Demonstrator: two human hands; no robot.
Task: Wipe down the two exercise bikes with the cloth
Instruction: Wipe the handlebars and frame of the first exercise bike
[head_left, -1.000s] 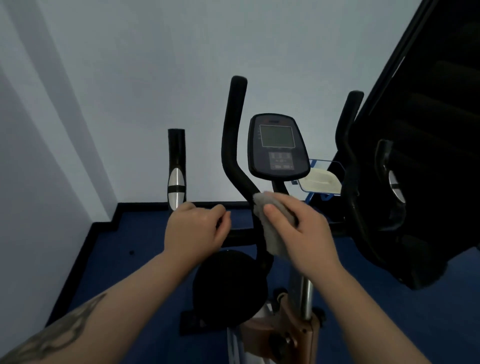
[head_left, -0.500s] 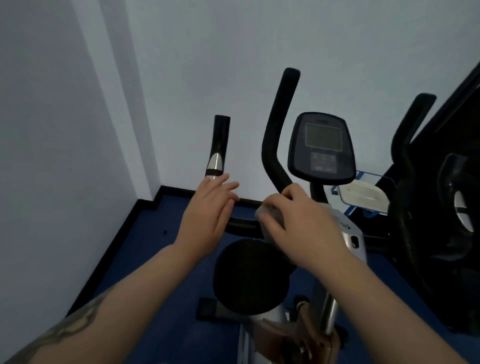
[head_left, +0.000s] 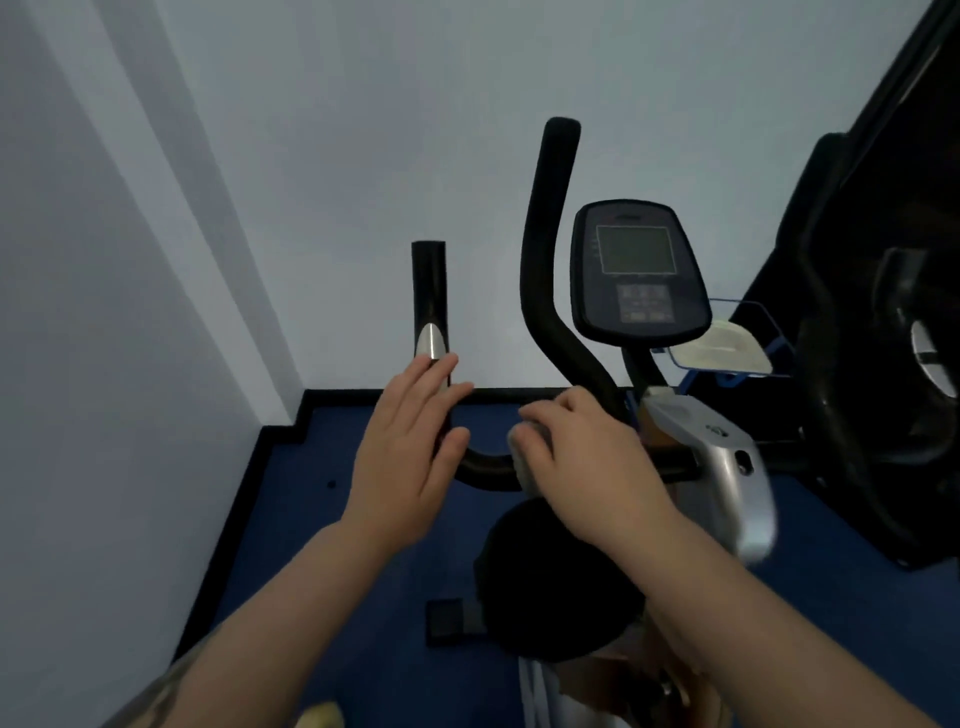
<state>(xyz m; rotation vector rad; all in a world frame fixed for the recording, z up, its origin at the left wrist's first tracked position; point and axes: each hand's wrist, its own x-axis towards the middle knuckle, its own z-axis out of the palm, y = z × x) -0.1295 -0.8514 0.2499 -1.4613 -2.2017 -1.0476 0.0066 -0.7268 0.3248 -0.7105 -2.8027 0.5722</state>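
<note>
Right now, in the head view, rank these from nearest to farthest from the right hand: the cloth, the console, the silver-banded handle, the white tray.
From the right hand:
1. Cloth, under its fingers, on the handlebar.
2. Console, above and a little to the right.
3. Silver-banded handle, upper left, past the left hand.
4. White tray, far right behind the console.

Pale grey-white walls (head_left: 322, 130) meet in a corner at the left, where a flat pilaster (head_left: 156, 171) steps out. A black skirting board (head_left: 291, 431) runs along the base of the walls, following the step. The floor (head_left: 322, 545) is dark blue. The light is dim and even.
</note>
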